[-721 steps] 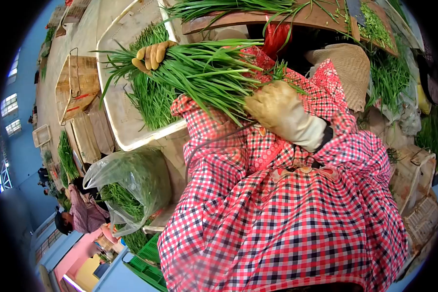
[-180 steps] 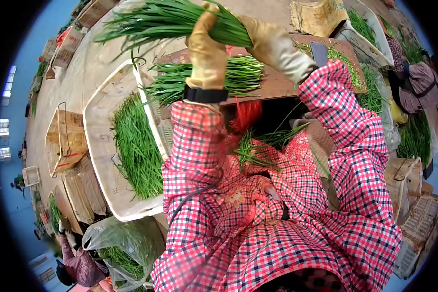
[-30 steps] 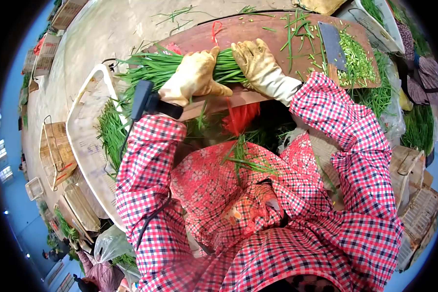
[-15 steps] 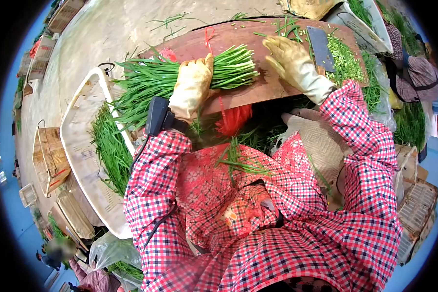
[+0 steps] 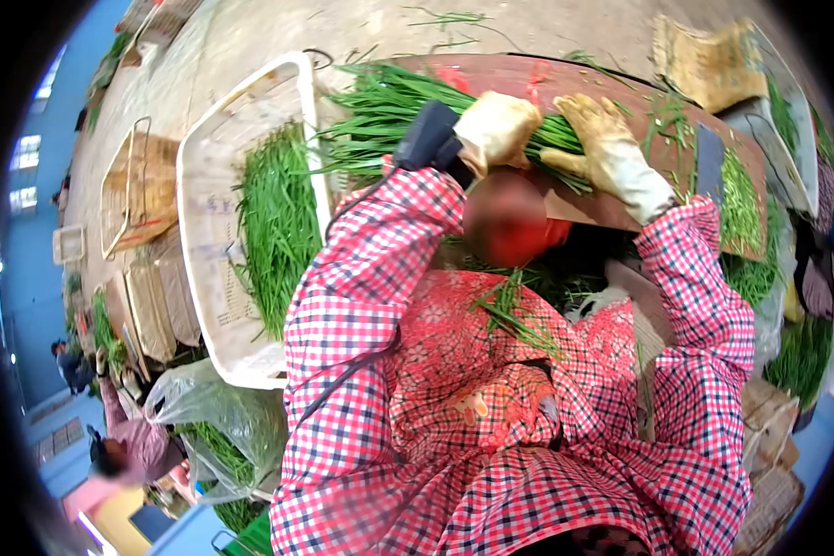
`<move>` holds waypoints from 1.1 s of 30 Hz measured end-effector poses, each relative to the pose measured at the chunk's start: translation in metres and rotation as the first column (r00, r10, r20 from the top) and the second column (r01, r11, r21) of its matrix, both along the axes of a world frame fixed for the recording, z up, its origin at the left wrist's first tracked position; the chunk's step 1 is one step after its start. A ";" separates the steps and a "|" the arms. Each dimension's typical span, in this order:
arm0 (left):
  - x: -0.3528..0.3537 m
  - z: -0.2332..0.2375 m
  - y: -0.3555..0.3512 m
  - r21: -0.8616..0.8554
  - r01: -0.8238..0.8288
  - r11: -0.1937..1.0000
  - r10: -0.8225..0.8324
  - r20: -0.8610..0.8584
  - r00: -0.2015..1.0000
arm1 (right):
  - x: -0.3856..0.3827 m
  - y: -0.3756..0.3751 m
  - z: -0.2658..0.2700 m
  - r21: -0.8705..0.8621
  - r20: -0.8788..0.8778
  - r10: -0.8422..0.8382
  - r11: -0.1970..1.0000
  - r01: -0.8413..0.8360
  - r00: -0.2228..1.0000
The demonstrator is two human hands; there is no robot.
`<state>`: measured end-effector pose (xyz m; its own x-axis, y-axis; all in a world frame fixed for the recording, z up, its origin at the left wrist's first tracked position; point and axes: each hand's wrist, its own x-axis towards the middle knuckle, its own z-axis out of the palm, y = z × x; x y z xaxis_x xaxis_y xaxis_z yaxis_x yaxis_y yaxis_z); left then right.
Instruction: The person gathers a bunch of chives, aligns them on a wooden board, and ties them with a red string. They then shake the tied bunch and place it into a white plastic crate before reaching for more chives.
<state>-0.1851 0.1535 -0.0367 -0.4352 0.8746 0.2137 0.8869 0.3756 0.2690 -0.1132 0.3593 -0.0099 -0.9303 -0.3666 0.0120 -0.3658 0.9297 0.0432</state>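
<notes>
A bundle of garlic chives lies across the brown board, leaves toward the left. My left hand, in a pale yellowed work glove, is closed over the middle of the bundle. Also gloved, my right hand grips the bundle's right end, thumb at the near side and fingers on top; the stem tips are hidden by it. On the board's right side lies a cleaver, with cut chive ends beside it. Red ties hang under the board's near edge, partly blurred.
A white crate with chives stands at the left. Further left is a tan basket. A clear bag of greens sits lower left, near another person. More chives lie at the right.
My right hand has moved from open beside the stem ends to gripping the bundle's right end. The view has turned, showing more of the crate. My left hand keeps its hold.
</notes>
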 end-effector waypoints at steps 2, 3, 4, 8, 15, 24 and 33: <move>0.014 0.008 0.000 -0.106 -0.114 0.988 0.109 -0.051 0.993 | 0.000 -0.005 0.001 0.093 0.053 0.052 0.994 -0.057 0.997; 0.017 0.007 0.001 -0.115 -0.133 0.984 0.125 -0.080 0.989 | -0.006 -0.006 0.001 0.059 0.123 0.033 0.997 -0.041 0.992; 0.015 0.007 0.002 -0.118 -0.123 0.985 0.115 -0.075 0.991 | -0.010 -0.008 0.008 0.032 0.201 0.004 0.999 -0.011 0.980; 0.029 0.010 -0.002 -0.193 -0.168 0.967 0.144 -0.130 0.981 | -0.004 -0.001 -0.014 -0.010 0.164 0.026 1.000 -0.025 0.986; 0.004 0.009 -0.045 -0.194 -0.134 0.972 0.127 -0.047 0.991 | 0.001 0.001 -0.027 -0.001 0.005 0.074 0.997 -0.074 0.997; -0.022 -0.010 -0.046 -0.099 0.028 0.995 -0.026 0.021 0.999 | 0.004 -0.003 -0.025 0.002 -0.019 0.050 0.999 -0.050 0.999; 0.026 0.034 -0.030 -0.085 -0.243 0.966 0.200 -0.344 0.917 | 0.000 -0.003 -0.026 -0.011 0.001 0.020 1.000 -0.020 1.000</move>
